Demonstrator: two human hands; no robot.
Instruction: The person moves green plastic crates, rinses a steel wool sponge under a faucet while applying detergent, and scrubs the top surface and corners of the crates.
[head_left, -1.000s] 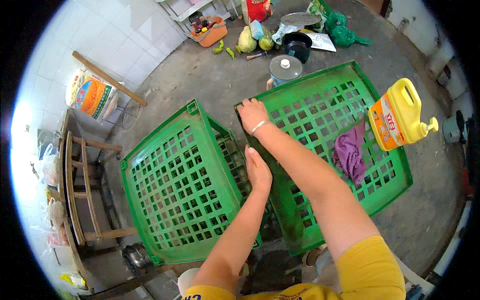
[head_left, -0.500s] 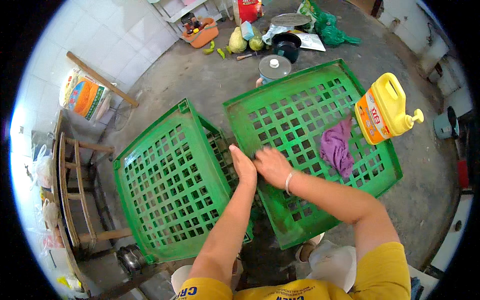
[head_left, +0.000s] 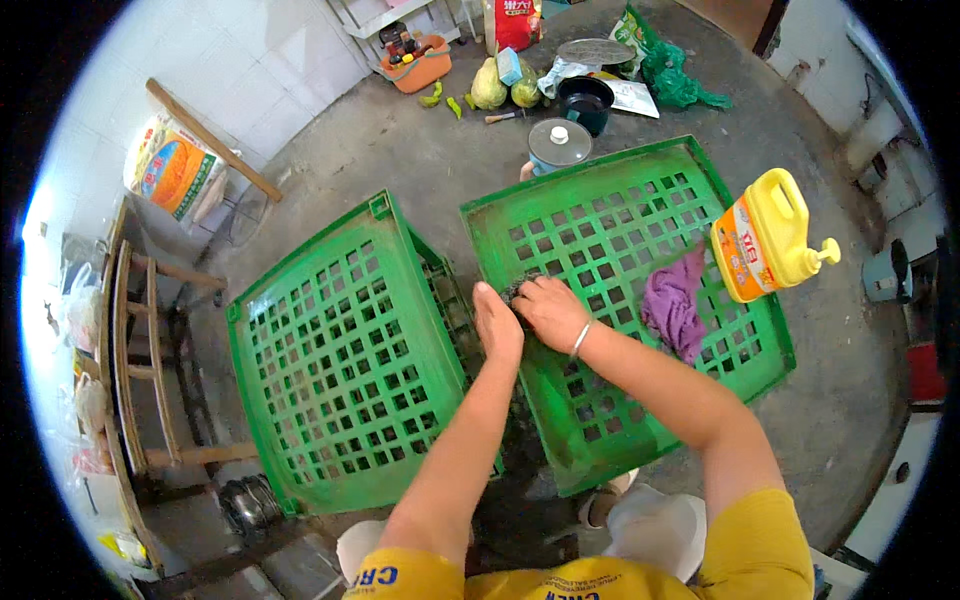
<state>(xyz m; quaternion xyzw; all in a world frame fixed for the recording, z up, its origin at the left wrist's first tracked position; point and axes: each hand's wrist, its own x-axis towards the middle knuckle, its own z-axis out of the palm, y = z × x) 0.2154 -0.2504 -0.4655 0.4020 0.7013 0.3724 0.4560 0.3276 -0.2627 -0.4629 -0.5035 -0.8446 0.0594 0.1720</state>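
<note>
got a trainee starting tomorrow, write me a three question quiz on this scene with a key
1. The crumpled purple cloth lies on: (a) the grey floor, (b) a green plastic lattice-topped crate, (c) a wooden frame?
2. True or false: the yellow plastic pump jug is to the right of the cloth.
3. Which hand wears the silver-coloured bangle?

Key: 1: b. 2: true. 3: the right hand.

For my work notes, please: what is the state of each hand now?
Left hand: open, fingers extended, beside the right-side green crate.
Right hand: closed over a dark scouring pad, apparently.
</note>
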